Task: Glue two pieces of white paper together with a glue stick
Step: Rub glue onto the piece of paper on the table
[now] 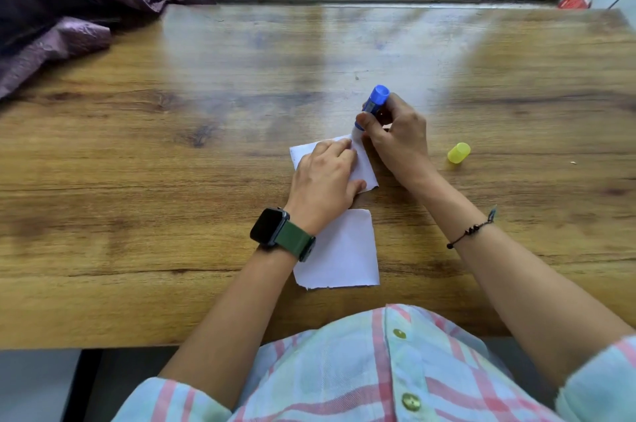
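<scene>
Glue stick [373, 105] in closed right-hand [395, 135] grip meets far paper's [364, 166] far-right corner; left hand [325, 177], flat, grasping nothing, should pin it during short, even strokes.

No legible text, brand, number or sign found. The glue stick [373, 104] carries a label band on its blue barrel, but the print is too blurred to read. The smartwatch [268, 226] face is dark and shows nothing. Both paper pieces are unmarked.
</scene>
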